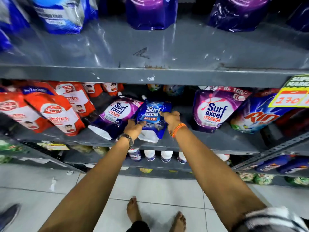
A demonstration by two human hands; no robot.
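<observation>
A blue Surf excel Matic pouch (151, 114) leans back on the middle grey shelf (209, 144), its spout pointing up. My left hand (134, 125) grips its lower left side, the fingers curled against the pack. My right hand (171, 118) holds its right edge, with the thumb on the front near the label. A purple Surf excel pouch (117, 111) lies tilted just left of it, touching it. Another purple Surf excel pouch (215, 109) stands to the right, apart from my right hand.
Red soap refill packs (55, 111) fill the shelf's left part and a Rin pack (260, 118) sits at the right under a yellow price tag (291, 97). Large pouches (150, 12) stand on the upper shelf. White bottles (165, 155) line the lower shelf. Bare feet stand on the tiled floor (158, 186).
</observation>
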